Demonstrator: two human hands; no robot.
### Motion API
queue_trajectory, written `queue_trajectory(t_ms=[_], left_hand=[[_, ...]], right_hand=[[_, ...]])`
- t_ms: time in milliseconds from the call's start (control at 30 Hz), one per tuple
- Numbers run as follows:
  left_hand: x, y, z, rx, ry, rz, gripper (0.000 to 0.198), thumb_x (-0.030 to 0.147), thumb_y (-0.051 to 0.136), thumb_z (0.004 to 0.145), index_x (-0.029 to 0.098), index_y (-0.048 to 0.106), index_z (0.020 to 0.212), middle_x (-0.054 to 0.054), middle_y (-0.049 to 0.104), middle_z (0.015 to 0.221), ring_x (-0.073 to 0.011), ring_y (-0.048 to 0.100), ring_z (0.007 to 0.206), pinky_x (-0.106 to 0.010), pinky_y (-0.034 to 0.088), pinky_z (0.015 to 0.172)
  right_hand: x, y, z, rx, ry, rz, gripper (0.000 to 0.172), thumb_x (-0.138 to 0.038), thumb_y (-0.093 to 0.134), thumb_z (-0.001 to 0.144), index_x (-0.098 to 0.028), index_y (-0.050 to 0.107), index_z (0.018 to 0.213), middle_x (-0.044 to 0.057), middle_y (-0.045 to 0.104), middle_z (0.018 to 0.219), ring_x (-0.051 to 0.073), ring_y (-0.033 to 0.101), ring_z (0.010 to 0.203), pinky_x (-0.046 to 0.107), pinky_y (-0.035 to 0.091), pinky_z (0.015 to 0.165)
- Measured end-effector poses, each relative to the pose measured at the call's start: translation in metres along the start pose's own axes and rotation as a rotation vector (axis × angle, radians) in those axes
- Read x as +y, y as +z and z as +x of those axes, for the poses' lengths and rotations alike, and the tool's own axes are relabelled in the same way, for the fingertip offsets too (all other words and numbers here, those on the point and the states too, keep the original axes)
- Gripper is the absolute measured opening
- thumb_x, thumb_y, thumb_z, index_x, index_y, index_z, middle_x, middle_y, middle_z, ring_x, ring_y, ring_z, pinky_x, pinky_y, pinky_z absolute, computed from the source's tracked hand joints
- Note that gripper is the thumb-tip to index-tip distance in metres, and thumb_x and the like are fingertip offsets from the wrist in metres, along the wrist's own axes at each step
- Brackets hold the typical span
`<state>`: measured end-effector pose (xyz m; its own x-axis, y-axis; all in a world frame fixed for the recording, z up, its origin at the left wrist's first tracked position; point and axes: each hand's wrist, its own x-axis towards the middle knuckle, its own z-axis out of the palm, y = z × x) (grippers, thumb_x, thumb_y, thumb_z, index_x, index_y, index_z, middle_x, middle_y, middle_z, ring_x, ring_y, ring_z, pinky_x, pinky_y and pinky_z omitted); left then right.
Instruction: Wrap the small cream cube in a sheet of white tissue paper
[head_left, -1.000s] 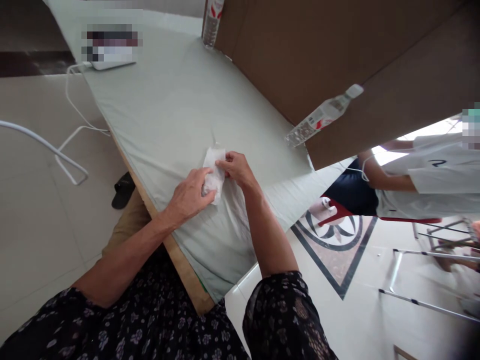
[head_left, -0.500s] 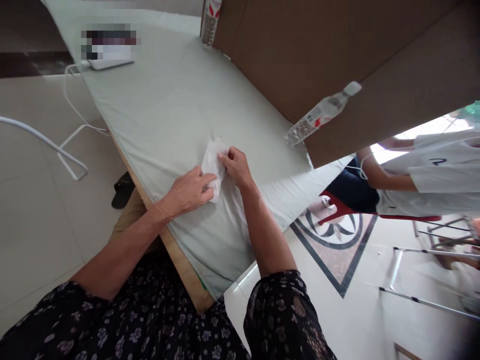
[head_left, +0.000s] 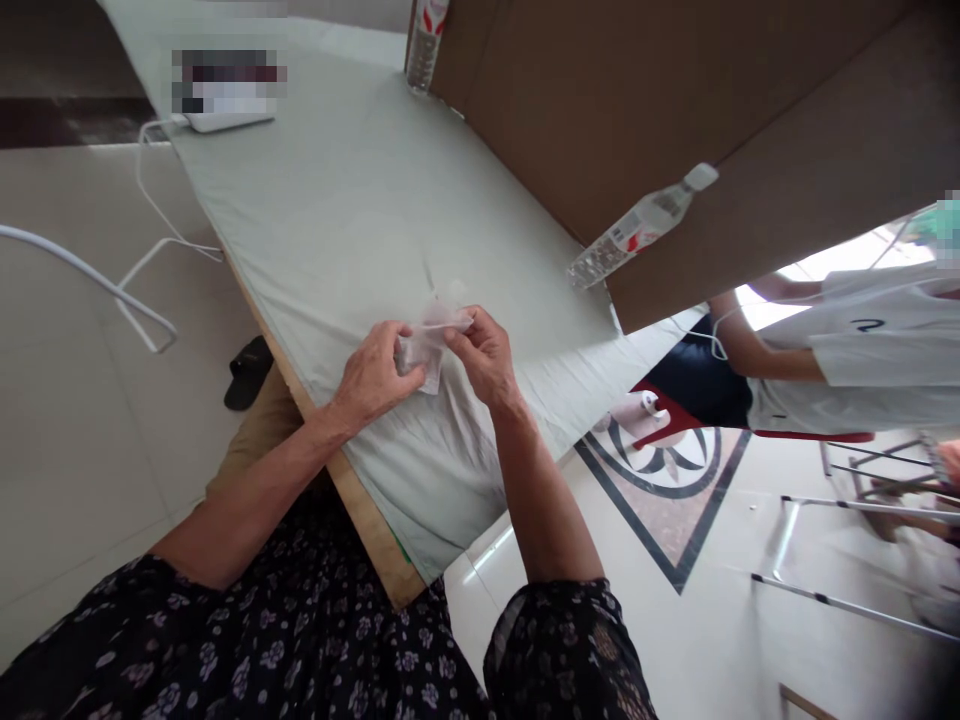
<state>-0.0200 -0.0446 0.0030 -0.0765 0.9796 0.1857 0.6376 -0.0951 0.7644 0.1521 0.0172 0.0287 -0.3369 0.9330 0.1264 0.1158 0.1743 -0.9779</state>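
A thin, whitish, partly see-through tissue (head_left: 421,365) lies creased over the cloth-covered table (head_left: 322,210), near its front corner. My right hand (head_left: 484,352) pinches the upper right of the tissue between thumb and fingers, lifting a fold of it. On the other side, my left hand (head_left: 377,368) curls round the left edge, with the thumb low on the tissue and the fingertips at its top. Whether it is paper or thin plastic film is hard to tell.
A large brown cardboard panel (head_left: 570,120) stands along the table's far right side. Two clear bottles, one nearer (head_left: 637,228) and one farther (head_left: 426,50), stand against it. A white device (head_left: 232,122) with a cable sits far left. Another person's arm (head_left: 780,355) shows beyond the panel.
The tissue lay flatter and longer before; now its upper part is lifted and folded between my hands. My right hand has shifted slightly right and down.
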Motion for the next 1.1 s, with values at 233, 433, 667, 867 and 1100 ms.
queue_trajectory(t_ms=[233, 433, 667, 867, 1100], left_hand=[[-0.005, -0.012, 0.013, -0.133, 0.213, -0.043, 0.065, 0.028, 0.074, 0.084, 0.02, 0.052, 0.144, -0.019, 0.048, 0.152, -0.032, 0.051, 0.141, -0.047, 0.049, 0.112], [-0.013, -0.019, 0.016, -0.222, 0.206, -0.108, 0.031, 0.022, 0.07, 0.081, 0.02, 0.064, 0.112, -0.017, 0.052, 0.151, -0.0337, 0.044, 0.151, -0.048, 0.05, 0.113], [-0.022, -0.034, 0.007, -0.322, 0.293, -0.089, 0.047, 0.019, 0.064, 0.077, 0.02, 0.065, 0.124, -0.017, 0.056, 0.154, -0.0317, 0.051, 0.148, -0.051, 0.042, 0.123], [-0.023, -0.029, 0.005, -0.268, 0.333, -0.051, 0.045, 0.026, 0.064, 0.086, 0.02, 0.064, 0.13, -0.017, 0.055, 0.159, -0.0308, 0.05, 0.15, -0.05, 0.042, 0.123], [-0.004, -0.033, 0.006, -0.265, 0.103, -0.191, 0.029, 0.045, 0.063, 0.085, 0.018, 0.071, 0.092, -0.003, 0.071, 0.084, -0.0164, 0.061, 0.072, -0.028, 0.05, 0.067]], right_hand=[[-0.007, 0.004, -0.036, -0.087, -0.075, -0.136, 0.026, -0.051, 0.064, 0.097, -0.026, 0.063, 0.091, 0.005, 0.077, 0.108, 0.022, 0.072, 0.112, 0.04, 0.052, 0.106], [0.007, 0.006, -0.053, -0.066, -0.292, -0.295, 0.005, -0.029, 0.061, 0.098, -0.027, 0.066, 0.098, 0.008, 0.077, 0.128, 0.024, 0.067, 0.133, 0.047, 0.049, 0.116], [0.033, 0.008, -0.062, -0.083, -0.487, -0.529, 0.023, -0.029, 0.069, 0.092, -0.029, 0.064, 0.115, 0.011, 0.072, 0.139, 0.028, 0.06, 0.144, 0.054, 0.048, 0.12], [0.03, 0.008, -0.052, -0.033, -0.415, -0.475, 0.015, -0.024, 0.06, 0.096, -0.029, 0.065, 0.109, 0.01, 0.075, 0.134, 0.025, 0.063, 0.139, 0.051, 0.049, 0.118], [0.012, 0.012, -0.046, -0.04, 0.07, -0.023, 0.034, -0.057, 0.072, 0.088, -0.024, 0.065, 0.093, 0.002, 0.073, 0.09, 0.017, 0.068, 0.083, 0.032, 0.056, 0.08]])
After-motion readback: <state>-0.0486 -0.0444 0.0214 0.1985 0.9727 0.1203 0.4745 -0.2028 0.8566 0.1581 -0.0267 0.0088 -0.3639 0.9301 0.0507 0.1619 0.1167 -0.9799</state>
